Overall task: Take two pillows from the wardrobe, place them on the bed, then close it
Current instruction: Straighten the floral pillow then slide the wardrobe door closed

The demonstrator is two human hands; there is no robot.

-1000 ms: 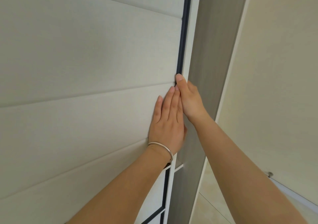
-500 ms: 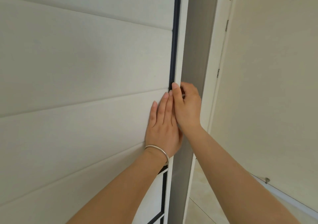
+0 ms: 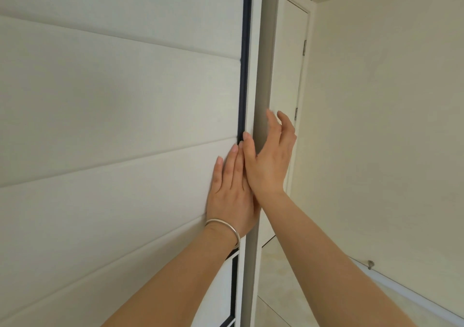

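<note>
The cream, ribbed wardrobe door [image 3: 113, 125] fills the left of the view, with a dark strip down its right edge. My left hand [image 3: 232, 191], with a silver bangle at the wrist, lies flat on the door near that edge, fingers together and pointing up. My right hand [image 3: 270, 160] sits beside it at the grey end panel [image 3: 263, 50] of the wardrobe, thumb on the dark strip, fingers spread and lifted off the panel. No pillow and no bed are in view.
A white room door [image 3: 293, 88] with hinges stands behind the wardrobe's end panel. A cream wall [image 3: 389, 125] runs along the right, with a doorstop [image 3: 370, 264] low on it. Pale floor tiles [image 3: 281, 289] show at the bottom.
The view has swung right, showing more of the room door and wall. My right hand has opened, its fingers lifting off the wardrobe edge. My left hand stays flat on the door.
</note>
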